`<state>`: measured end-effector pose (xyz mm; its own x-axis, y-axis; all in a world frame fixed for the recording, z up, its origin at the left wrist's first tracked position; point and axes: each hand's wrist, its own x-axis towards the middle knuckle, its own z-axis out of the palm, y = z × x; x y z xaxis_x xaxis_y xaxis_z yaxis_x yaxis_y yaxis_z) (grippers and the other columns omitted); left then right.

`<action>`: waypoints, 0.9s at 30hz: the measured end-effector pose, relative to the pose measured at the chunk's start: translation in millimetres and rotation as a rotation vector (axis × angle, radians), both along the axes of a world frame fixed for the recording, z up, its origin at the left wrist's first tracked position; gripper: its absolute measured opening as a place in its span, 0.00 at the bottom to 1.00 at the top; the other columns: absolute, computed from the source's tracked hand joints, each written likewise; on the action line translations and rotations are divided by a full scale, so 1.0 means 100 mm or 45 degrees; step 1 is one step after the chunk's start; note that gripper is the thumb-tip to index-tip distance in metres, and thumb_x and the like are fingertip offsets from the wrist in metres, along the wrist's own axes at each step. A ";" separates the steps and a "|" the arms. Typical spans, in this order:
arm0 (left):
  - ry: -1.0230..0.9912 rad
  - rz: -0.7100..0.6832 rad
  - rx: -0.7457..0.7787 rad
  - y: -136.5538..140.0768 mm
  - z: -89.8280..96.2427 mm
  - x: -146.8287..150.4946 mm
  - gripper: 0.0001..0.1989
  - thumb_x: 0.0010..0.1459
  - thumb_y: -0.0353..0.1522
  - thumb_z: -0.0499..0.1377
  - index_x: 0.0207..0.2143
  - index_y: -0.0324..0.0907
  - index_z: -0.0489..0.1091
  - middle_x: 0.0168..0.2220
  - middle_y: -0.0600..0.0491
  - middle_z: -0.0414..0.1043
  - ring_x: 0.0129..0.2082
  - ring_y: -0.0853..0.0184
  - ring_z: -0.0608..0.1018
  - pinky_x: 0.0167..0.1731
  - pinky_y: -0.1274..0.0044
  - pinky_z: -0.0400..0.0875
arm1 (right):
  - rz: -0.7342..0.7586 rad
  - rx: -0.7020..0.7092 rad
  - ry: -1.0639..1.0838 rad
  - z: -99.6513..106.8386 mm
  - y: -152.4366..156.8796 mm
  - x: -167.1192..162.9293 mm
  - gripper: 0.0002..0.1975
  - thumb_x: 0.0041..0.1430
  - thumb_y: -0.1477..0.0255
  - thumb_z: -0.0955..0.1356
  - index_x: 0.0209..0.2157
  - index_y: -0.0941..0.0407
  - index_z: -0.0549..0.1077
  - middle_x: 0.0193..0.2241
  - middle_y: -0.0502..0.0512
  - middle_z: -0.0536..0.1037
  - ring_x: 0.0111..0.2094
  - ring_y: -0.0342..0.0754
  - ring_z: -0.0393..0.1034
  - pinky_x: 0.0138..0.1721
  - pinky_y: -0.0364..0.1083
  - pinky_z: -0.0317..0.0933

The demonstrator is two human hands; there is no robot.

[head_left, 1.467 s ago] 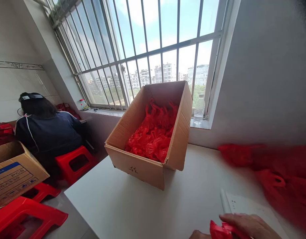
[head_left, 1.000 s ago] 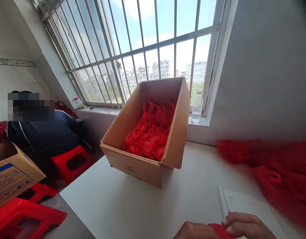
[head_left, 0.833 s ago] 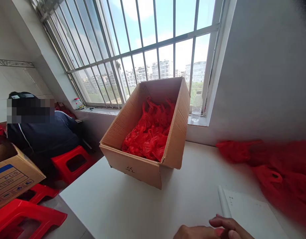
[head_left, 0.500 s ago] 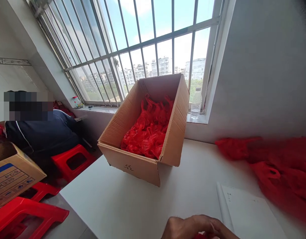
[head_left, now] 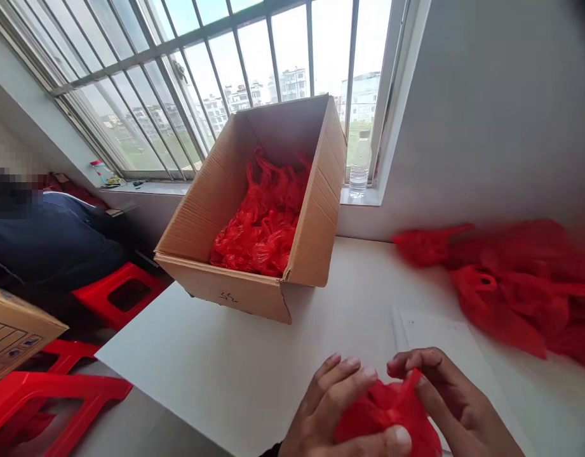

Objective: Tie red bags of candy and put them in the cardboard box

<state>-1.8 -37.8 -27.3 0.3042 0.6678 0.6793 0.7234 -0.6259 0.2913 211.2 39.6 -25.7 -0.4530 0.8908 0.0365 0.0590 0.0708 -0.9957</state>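
A red plastic bag (head_left: 392, 406) is between my two hands at the bottom of the view, above the near part of the white table (head_left: 216, 355). Its left side lies in the grip of my left hand (head_left: 340, 406), thumb in front and fingers behind. My right hand (head_left: 449, 393) pinches a raised corner of the bag between thumb and index finger. What is inside the bag does not show. Beyond my hands, a cardboard box (head_left: 225, 295) stands open at the top, with several knotted red bags (head_left: 268, 222) in it.
Loose red bags (head_left: 516, 285) lie blurred along the wall at right, near white paper (head_left: 439, 336). A clear bottle (head_left: 360, 165) stands on the windowsill. At left are red stools (head_left: 121, 295), another carton (head_left: 20, 333) and a seated person in dark clothes (head_left: 54, 235).
Both hands and the red bag have come up into view; earlier one hand and a sliver of red showed at the bottom edge. The camera has tilted down and turned slightly right.
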 end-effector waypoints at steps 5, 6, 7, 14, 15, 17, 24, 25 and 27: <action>-0.118 0.090 -0.138 -0.25 -0.24 -0.13 0.11 0.69 0.31 0.51 0.37 0.45 0.73 0.61 0.50 0.65 0.64 0.58 0.64 0.64 0.63 0.61 | -0.299 0.054 -0.313 -0.25 0.16 0.27 0.13 0.68 0.57 0.61 0.42 0.52 0.67 0.32 0.52 0.73 0.35 0.47 0.71 0.39 0.46 0.69; -0.151 0.117 -0.202 -0.28 -0.31 -0.14 0.13 0.69 0.29 0.49 0.35 0.44 0.72 0.60 0.49 0.66 0.64 0.58 0.64 0.63 0.62 0.61 | -0.339 0.046 -0.336 -0.29 0.18 0.31 0.13 0.68 0.57 0.61 0.41 0.52 0.66 0.31 0.51 0.72 0.34 0.47 0.70 0.39 0.47 0.69; -0.187 0.130 -0.252 -0.30 -0.36 -0.14 0.13 0.70 0.29 0.47 0.37 0.44 0.71 0.59 0.49 0.67 0.63 0.58 0.64 0.62 0.62 0.62 | -0.356 0.033 -0.331 -0.32 0.20 0.34 0.13 0.68 0.57 0.61 0.41 0.52 0.66 0.31 0.51 0.72 0.34 0.47 0.70 0.39 0.47 0.69; -0.143 0.094 -0.271 -0.19 -0.40 0.05 0.30 0.70 0.40 0.47 0.69 0.36 0.46 0.66 0.35 0.56 0.67 0.51 0.59 0.60 0.60 0.65 | -0.422 0.015 -0.196 -0.27 -0.01 0.14 0.18 0.68 0.57 0.61 0.56 0.48 0.60 0.53 0.59 0.72 0.55 0.52 0.68 0.53 0.53 0.68; -0.030 0.082 -0.263 -0.16 -0.41 0.09 0.30 0.70 0.40 0.47 0.69 0.35 0.47 0.67 0.35 0.55 0.68 0.51 0.58 0.62 0.59 0.63 | -0.385 0.028 -0.227 -0.28 -0.07 0.09 0.18 0.69 0.58 0.61 0.57 0.47 0.59 0.55 0.58 0.71 0.57 0.52 0.67 0.54 0.52 0.67; 0.182 0.058 -0.255 -0.10 -0.45 0.15 0.29 0.70 0.38 0.46 0.69 0.34 0.48 0.68 0.37 0.54 0.69 0.52 0.56 0.64 0.58 0.58 | -0.286 0.103 -0.292 -0.36 -0.18 0.02 0.15 0.70 0.60 0.60 0.55 0.47 0.60 0.58 0.56 0.69 0.58 0.50 0.67 0.55 0.51 0.67; 0.514 0.200 -0.315 -0.06 -0.70 0.20 0.31 0.66 0.40 0.53 0.68 0.38 0.53 0.66 0.50 0.62 0.67 0.60 0.62 0.66 0.65 0.55 | -0.138 0.546 -0.573 -1.09 -0.33 0.03 0.07 0.69 0.66 0.60 0.46 0.50 0.66 0.59 0.58 0.70 0.60 0.55 0.65 0.56 0.60 0.67; 0.516 0.230 -0.297 -0.06 -0.74 0.20 0.31 0.66 0.41 0.53 0.67 0.39 0.55 0.65 0.50 0.62 0.66 0.59 0.64 0.65 0.65 0.56 | -0.116 0.594 -0.583 -1.17 -0.30 0.04 0.08 0.68 0.65 0.61 0.46 0.50 0.66 0.58 0.58 0.70 0.60 0.56 0.65 0.56 0.61 0.68; 0.463 0.302 -0.202 -0.06 -0.83 0.24 0.30 0.65 0.43 0.52 0.65 0.39 0.59 0.64 0.49 0.65 0.65 0.58 0.66 0.64 0.64 0.57 | -0.085 0.664 -0.571 -1.28 -0.24 0.07 0.10 0.67 0.65 0.63 0.47 0.50 0.67 0.56 0.59 0.72 0.57 0.57 0.69 0.53 0.59 0.70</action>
